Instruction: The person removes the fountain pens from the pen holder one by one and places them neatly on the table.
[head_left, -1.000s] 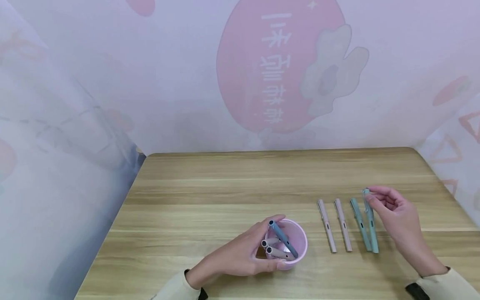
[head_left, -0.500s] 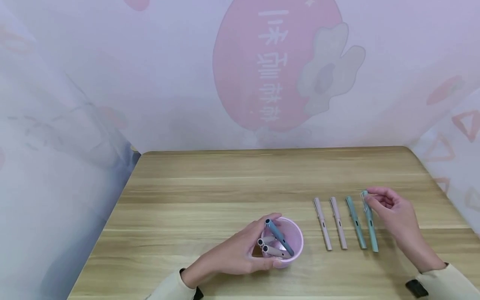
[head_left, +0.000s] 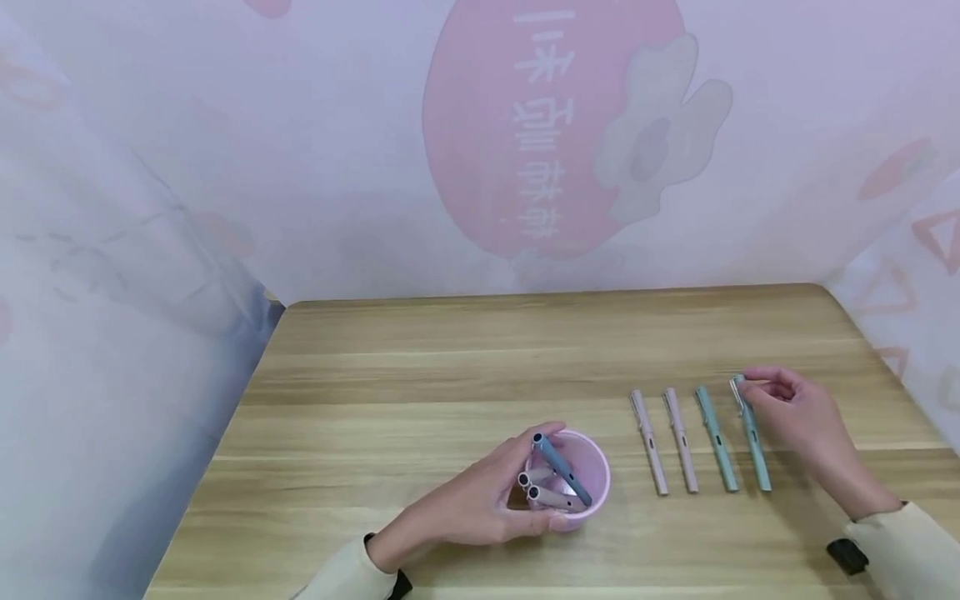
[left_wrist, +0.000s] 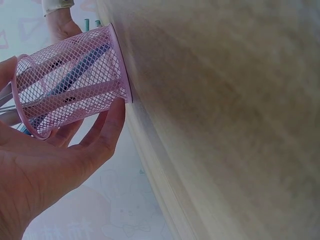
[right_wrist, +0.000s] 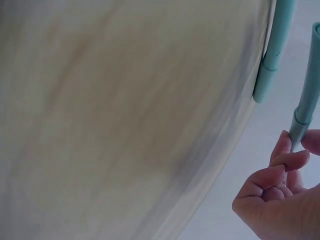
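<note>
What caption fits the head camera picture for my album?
Left hand holds a pink cup of pens; right hand pinches the last green pen.

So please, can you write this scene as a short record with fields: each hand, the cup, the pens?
left hand: holds the pink mesh cup on the table
cup contents: one blue-grey pen, at least two pale ones
right hand: pinches the far end of the rightmost green pen
row on table: two pink pens, second green pen, side by side
</note>
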